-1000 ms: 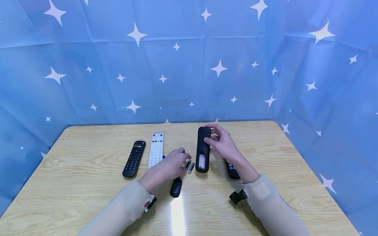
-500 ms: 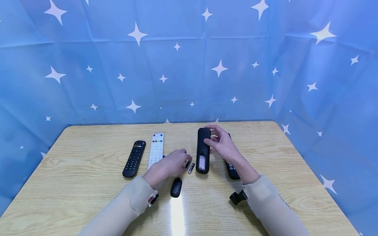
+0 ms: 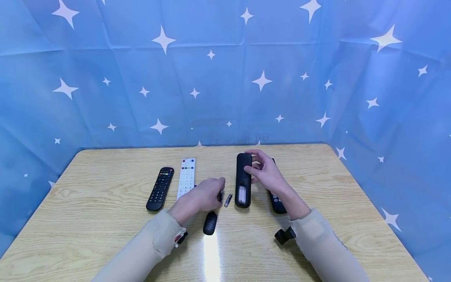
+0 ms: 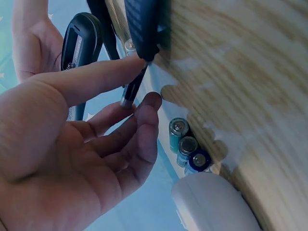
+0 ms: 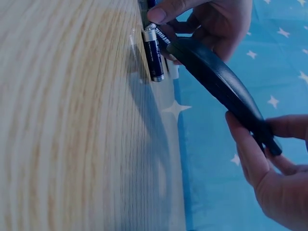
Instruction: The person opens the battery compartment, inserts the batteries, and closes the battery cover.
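Note:
My left hand (image 3: 208,194) pinches a dark AAA-type battery (image 4: 133,86) between thumb and index finger, close over the table. A second battery (image 3: 228,200) lies just right of those fingertips; the right wrist view shows this battery (image 5: 153,55) near the left thumb. My right hand (image 3: 266,172) holds a black remote control (image 3: 243,172) near its far end, thumb on its back and fingers at the edge. The remote's back faces me, with its uncovered battery compartment (image 3: 242,194) at the near end. The left wrist view shows a spring inside that compartment.
A black remote (image 3: 160,189) and a white remote (image 3: 186,176) lie on the left. Several batteries (image 4: 178,129) rest beside the white one. A small black ridged piece (image 3: 210,223) lies nearer me. Another black remote (image 3: 277,203) is partly under my right arm.
My left fingers have closed on one of the two paired batteries and drawn it slightly left, away from the other. My right hand and its remote have barely moved.

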Action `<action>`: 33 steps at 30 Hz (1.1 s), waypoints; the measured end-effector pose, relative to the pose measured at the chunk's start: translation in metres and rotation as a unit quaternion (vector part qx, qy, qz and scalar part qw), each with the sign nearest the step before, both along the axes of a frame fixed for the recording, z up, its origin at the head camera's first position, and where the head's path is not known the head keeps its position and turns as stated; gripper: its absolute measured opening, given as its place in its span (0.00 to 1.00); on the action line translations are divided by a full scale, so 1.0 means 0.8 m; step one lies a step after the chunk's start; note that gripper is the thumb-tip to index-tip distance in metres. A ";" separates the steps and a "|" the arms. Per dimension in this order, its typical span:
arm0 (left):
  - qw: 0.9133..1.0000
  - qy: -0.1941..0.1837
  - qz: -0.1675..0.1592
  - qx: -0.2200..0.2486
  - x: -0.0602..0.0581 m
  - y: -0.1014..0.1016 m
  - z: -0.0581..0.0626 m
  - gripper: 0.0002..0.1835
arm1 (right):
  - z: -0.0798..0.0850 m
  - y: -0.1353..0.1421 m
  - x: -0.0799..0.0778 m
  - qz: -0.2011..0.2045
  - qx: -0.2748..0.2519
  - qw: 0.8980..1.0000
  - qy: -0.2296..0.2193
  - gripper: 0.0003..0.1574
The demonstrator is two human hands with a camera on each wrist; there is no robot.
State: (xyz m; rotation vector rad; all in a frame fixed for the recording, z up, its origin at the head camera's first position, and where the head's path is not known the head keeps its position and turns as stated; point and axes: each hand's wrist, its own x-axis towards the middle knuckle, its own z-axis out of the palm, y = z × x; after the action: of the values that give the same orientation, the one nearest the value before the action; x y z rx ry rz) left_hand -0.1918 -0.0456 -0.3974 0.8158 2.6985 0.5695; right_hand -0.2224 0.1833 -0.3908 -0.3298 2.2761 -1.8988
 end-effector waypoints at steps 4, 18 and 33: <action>1.000 0.005 0.002 0.013 0.002 0.000 -0.001 0.17 | -0.001 0.001 0.000 0.002 -0.001 1.000 0.000 0.34; 0.996 0.046 -0.019 0.071 0.003 -0.001 -0.001 0.13 | 0.000 0.001 0.001 0.006 0.001 1.000 -0.004 0.33; 0.991 0.042 -0.030 0.121 0.003 -0.010 -0.001 0.11 | 0.001 -0.003 0.003 0.010 0.014 1.000 -0.008 0.33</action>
State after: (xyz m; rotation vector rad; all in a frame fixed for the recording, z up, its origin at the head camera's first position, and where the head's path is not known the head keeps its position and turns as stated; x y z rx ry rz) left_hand -0.1892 -0.0533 -0.3984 0.9983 2.7038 0.8788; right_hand -0.2202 0.1811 -0.3903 -0.3312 2.2779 -1.8505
